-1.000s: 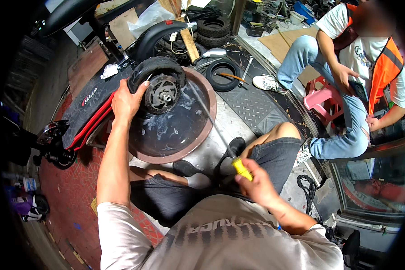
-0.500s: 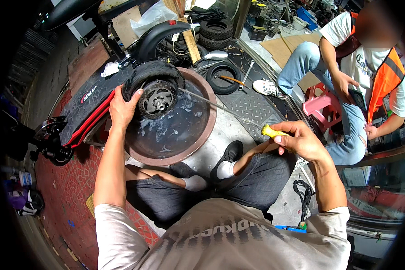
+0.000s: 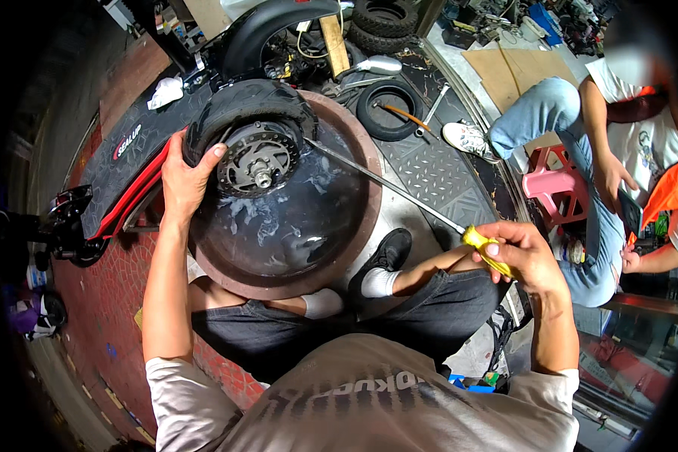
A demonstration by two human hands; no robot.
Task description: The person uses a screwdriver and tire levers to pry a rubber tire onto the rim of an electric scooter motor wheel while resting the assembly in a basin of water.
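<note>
Gripping 1 yellow-handled rod (image 3: pixel 399 193): right hand (image 3: pixel 526 258); clasping 1 tire (image 3: pixel 252 104): left hand (image 3: pixel 184 179); 1 basin (image 3: pixel 275 287) below.

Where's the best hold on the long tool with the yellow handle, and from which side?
Probably the yellow handle, taken from the person's right, where the right hand grips it: it is the thick end, while the slim shaft slants away toward the wheel's tire.

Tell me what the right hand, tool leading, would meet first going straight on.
The mounted tire, at its right edge, where the yellow-handled screwdriver seems to reach it; depth there is unclear.
</note>
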